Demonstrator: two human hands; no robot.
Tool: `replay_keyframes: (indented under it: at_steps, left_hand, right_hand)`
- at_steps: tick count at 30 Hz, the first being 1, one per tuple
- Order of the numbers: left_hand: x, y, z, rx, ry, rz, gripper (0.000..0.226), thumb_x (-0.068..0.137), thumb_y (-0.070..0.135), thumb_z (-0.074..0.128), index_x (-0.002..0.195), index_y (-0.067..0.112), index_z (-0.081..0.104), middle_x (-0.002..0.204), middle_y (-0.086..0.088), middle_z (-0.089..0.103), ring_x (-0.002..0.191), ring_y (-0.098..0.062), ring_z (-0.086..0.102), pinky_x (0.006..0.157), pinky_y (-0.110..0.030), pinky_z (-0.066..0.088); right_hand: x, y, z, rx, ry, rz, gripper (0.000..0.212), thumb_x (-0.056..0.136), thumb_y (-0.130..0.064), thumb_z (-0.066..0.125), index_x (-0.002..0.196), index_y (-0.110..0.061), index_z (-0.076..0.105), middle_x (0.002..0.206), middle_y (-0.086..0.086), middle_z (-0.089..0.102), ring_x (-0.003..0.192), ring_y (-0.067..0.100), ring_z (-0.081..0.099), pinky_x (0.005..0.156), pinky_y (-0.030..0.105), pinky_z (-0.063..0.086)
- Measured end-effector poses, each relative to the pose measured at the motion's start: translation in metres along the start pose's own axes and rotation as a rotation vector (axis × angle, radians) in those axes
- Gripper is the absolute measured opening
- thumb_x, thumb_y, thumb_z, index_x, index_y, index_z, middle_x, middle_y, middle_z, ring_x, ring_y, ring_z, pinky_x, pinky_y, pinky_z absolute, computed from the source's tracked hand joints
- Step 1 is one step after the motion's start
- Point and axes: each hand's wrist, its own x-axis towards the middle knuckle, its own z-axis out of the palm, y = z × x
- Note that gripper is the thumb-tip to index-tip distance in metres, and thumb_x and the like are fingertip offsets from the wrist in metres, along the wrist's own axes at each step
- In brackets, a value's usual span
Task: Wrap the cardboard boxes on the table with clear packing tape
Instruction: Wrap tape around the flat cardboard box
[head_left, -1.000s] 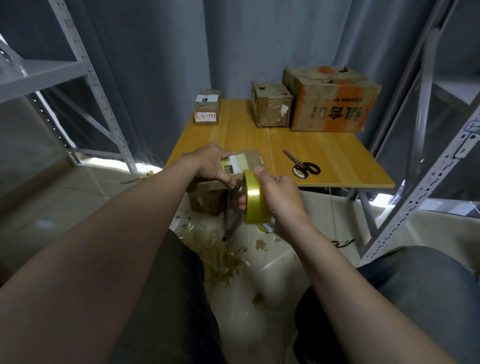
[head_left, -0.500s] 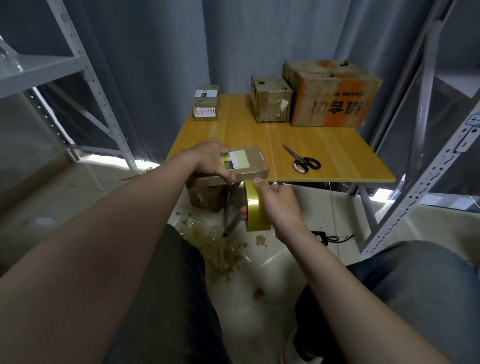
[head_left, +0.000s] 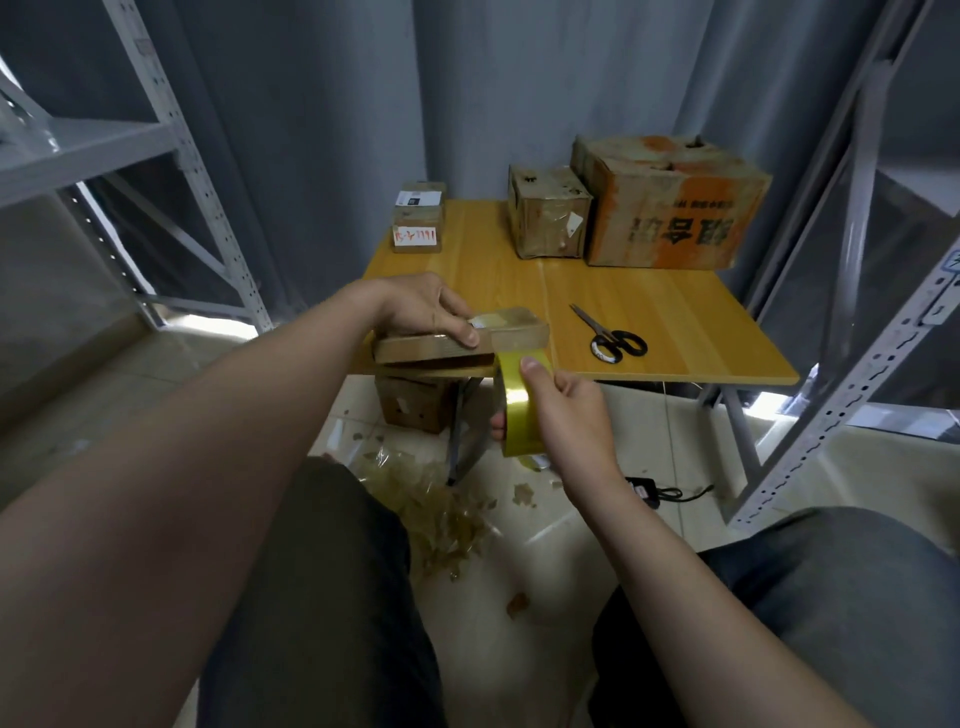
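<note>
Box (head_left: 511, 332) lowered, perhaps overhanging table (head_left: 649, 322), roll (head_left: 519, 410) below

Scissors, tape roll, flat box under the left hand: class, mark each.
scissors (head_left: 618, 344), head view, black handles.
tape roll (head_left: 519, 410), head view, yellow outer band.
flat box (head_left: 421, 351), head view, front side.

Table (head_left: 649, 312): one.
Cardboard boxes on it: one flat box (head_left: 514, 330) at the near edge; one medium box (head_left: 548, 213) and one large box (head_left: 670, 218) at the far right; one small stack (head_left: 418, 218) at the far left, seemingly two boxes.
Cardboard box on the floor (head_left: 413, 410) under the table: one.
Tape roll (head_left: 517, 410): one.
Scissors (head_left: 615, 340): one pair.
Hands: two, left hand (head_left: 415, 306) and right hand (head_left: 571, 415).
Metal racks: two, left rack (head_left: 182, 156) and right rack (head_left: 852, 384).
Black adapter (head_left: 644, 491): one.
Tape scraps (head_left: 441, 514) on the floor: too many to count.
</note>
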Motion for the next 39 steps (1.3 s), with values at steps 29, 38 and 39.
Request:
replay_keyframes:
  at_steps: [29, 38, 39]
  left_hand:
    - [0.026, -0.013, -0.016, 0.122, 0.630, 0.191, 0.033, 0.102, 0.032, 0.063, 0.135, 0.037, 0.068, 0.140, 0.010, 0.065, 0.131, -0.020, 0.056, 0.089, -0.033, 0.042]
    - [0.020, -0.008, -0.015, -0.035, 0.586, 0.158, 0.032, 0.102, 0.034, 0.063, 0.133, 0.038, 0.068, 0.140, 0.010, 0.065, 0.131, -0.017, 0.054, 0.093, -0.032, 0.044]
    - [0.019, -0.008, -0.015, -0.055, 0.567, 0.160, 0.032, 0.102, 0.033, 0.064, 0.133, 0.036, 0.069, 0.140, 0.009, 0.065, 0.131, -0.017, 0.055, 0.092, -0.031, 0.043]
  right_hand:
    - [0.110, -0.057, 0.031, 0.000, -0.040, -0.055, 0.026, 0.104, -0.033, 0.059, 0.101, -0.008, 0.064, 0.076, 0.013, 0.078, 0.072, 0.030, 0.078, 0.077, 0.045, 0.065]
    - [0.091, -0.036, 0.022, 0.032, -0.037, 0.012, 0.037, 0.104, -0.039, 0.060, 0.106, -0.002, 0.063, 0.076, 0.017, 0.077, 0.068, 0.029, 0.077, 0.068, 0.042, 0.066]
    - [0.088, -0.036, 0.021, 0.030, -0.047, 0.006, 0.036, 0.104, -0.038, 0.059, 0.106, -0.002, 0.064, 0.076, 0.017, 0.077, 0.068, 0.029, 0.077, 0.068, 0.041, 0.066]
